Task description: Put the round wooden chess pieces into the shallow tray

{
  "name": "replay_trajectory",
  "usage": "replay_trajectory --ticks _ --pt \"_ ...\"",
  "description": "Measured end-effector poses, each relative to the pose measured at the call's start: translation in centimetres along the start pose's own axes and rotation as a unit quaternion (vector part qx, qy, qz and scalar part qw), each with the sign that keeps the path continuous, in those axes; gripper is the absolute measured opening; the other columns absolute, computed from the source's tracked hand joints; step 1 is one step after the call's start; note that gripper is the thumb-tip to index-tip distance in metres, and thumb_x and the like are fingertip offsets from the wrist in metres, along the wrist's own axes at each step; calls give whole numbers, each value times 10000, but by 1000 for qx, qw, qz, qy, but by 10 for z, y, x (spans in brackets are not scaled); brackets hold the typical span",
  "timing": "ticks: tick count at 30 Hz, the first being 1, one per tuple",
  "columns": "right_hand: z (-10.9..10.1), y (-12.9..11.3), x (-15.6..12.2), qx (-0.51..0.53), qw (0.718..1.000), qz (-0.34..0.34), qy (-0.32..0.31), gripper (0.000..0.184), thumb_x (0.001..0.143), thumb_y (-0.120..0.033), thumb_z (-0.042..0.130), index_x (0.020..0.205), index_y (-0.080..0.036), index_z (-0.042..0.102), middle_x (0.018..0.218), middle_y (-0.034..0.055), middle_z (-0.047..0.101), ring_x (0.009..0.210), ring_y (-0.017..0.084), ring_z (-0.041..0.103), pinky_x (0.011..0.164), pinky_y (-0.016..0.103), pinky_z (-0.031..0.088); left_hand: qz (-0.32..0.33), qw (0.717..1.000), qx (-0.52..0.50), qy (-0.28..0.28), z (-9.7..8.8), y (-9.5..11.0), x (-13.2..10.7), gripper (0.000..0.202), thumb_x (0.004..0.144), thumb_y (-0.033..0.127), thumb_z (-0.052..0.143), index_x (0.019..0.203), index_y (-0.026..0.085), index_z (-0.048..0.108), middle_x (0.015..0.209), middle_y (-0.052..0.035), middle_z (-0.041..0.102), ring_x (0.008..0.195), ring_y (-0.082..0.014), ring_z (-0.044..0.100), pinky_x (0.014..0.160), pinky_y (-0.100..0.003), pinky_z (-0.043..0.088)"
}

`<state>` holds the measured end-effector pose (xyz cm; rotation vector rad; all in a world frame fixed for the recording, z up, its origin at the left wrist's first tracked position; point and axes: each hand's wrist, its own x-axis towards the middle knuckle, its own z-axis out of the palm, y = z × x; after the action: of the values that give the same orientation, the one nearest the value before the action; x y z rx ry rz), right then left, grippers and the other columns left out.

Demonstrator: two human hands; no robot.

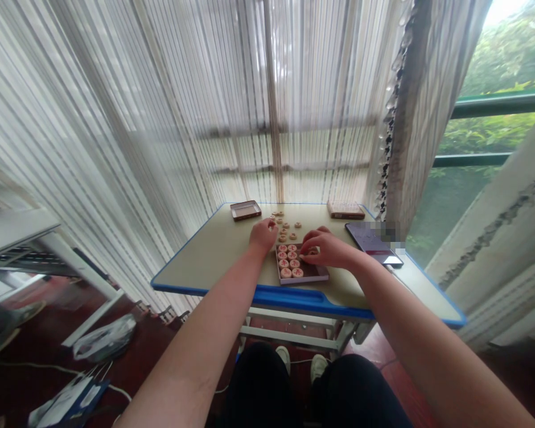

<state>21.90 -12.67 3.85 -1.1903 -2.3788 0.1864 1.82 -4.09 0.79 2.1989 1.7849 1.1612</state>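
A shallow open box [317, 278] lies near the front of the desk. Inside it, red-marked Chinese chess pieces [286, 273] stand in two columns on the left side. My right hand [321, 246] reaches over the box's right part, its fingertips pinched on a Chinese chess piece [304, 257] that they partly hide. At the box's upper left, my left hand [263, 235] is closed, thumb and finger together on what looks like another piece. Beyond the box, several loose pale pieces [286, 225] are scattered on the desktop.
The pale desktop [214, 255] has a blue edge. A box lid [245, 210] lies at the back left, and a closed box [346, 209] at the back right. A dark tablet [370, 241] rests on the right side. Striped curtains [294, 131] hang behind the desk.
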Motion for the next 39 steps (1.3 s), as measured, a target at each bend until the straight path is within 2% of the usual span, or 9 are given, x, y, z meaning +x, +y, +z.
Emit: replay_trajectory --ticks 4,9,14,18,23,29,35,39 --pt "0 -3 0 -17 1000 10 -16 179 671 -377 616 769 -260 710 892 41 597 928 218 461 844 326 372 -41 999 8 -12 3 -6 6 233 765 329 498 862 172 640 870 -57 665 804 -148 584 736 -247 420" --pt "-3 -6 -2 -31 998 3 -57 142 668 -361 622 740 -272 706 884 39 583 934 221 451 842 318 372 -57 998 -6 -27 5 -11 11 252 750 346 508 857 166 649 861 -60 668 796 -154 589 718 -240 423" --pt "-8 -9 -5 -38 997 3 -65 151 645 -377 641 751 -293 709 995 24 565 946 224 437 858 338 367 -83 996 -14 -36 6 -13 13 243 745 331 510 848 163 653 857 -63 671 788 -155 593 707 -239 426" --pt "-8 -8 -7 -56 996 -5 -73 173 638 -361 635 788 -319 710 1087 0 547 976 238 424 883 361 348 -85 995 -16 -42 7 -14 14 244 743 325 513 854 159 653 857 -72 671 785 -159 595 703 -244 427" --pt "-4 -8 -8 -65 995 -12 -80 176 634 -325 625 787 -322 713 1078 7 552 981 241 433 897 368 338 -80 996 -21 -36 10 -16 15 239 731 349 521 809 165 651 826 -66 669 764 -164 592 688 -250 425" --pt "-18 -18 -9 10 995 5 -98 229 651 -333 615 855 -264 695 960 43 590 974 219 468 877 315 368 -84 995 -18 -40 10 -15 14 235 725 355 526 797 163 641 816 -66 667 756 -165 591 682 -255 426" --pt "-25 -18 -12 103 980 59 -159 254 675 -335 585 888 -221 664 834 7 645 744 158 564 700 256 422 -84 995 -26 -38 10 -15 13 190 725 328 525 783 171 616 824 -57 663 770 -161 591 691 -252 424" --pt "-26 -20 -12 99 979 63 -164 232 661 -327 599 857 -220 663 823 0 656 733 154 574 669 241 414 -106 993 -37 -26 10 -15 14 236 719 321 546 903 174 565 843 -48 660 775 -159 592 685 -250 423"
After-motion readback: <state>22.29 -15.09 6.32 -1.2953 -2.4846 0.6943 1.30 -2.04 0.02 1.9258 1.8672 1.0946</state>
